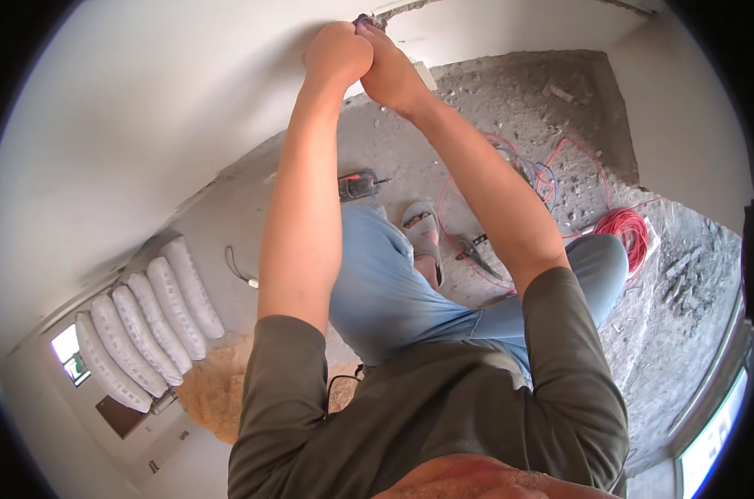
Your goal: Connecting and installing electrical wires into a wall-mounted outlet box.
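Observation:
Both my arms stretch up to the white wall [227,108]. My left hand [338,51] is closed, its back turned towards me. Pressed up beside it is my right hand [388,71], also closed, with its thumb and fingers pinched together. Just beyond the fingertips, a small dark bundle [363,19] that looks like wire ends shows at a rough broken groove [402,8] in the wall. What lies between the fingers is mostly hidden by the hands.
A power tool [358,185] lies on the dusty concrete floor by my knee. Loose red wires run to a coil of red wire [623,233] at the right. Several stacked white sacks [148,324] and a sand heap [215,395] are at the left. Rubble [560,93] litters the far floor.

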A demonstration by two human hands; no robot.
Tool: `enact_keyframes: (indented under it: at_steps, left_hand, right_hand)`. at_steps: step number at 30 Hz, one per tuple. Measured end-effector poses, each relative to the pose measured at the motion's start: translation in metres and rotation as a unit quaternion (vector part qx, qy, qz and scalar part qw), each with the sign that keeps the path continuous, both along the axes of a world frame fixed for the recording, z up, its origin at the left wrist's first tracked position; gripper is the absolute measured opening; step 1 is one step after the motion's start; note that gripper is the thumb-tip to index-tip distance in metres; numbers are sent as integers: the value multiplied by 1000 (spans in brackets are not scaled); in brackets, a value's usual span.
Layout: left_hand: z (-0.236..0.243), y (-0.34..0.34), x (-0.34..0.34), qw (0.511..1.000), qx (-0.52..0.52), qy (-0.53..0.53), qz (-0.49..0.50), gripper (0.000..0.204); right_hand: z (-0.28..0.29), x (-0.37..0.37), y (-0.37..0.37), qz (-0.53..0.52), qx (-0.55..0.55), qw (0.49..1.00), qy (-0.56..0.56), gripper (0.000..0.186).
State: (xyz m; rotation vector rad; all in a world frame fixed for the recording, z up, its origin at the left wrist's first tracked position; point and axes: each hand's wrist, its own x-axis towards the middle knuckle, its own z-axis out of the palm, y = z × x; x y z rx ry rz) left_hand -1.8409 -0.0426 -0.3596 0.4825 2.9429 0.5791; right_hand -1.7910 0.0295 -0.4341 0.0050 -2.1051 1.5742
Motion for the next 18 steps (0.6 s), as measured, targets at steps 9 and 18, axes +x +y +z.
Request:
enact_keyframes:
  at_steps: [9, 18]
  left_hand:
    - [8, -15, 11, 995, 67, 36, 60, 29]
    - [-13, -66, 24, 933, 266, -182, 159, 47]
  right_hand:
    - [-6, 15, 32, 125, -38, 989, -68, 48]
    - [-17, 30, 45, -6, -122, 983, -136, 32]
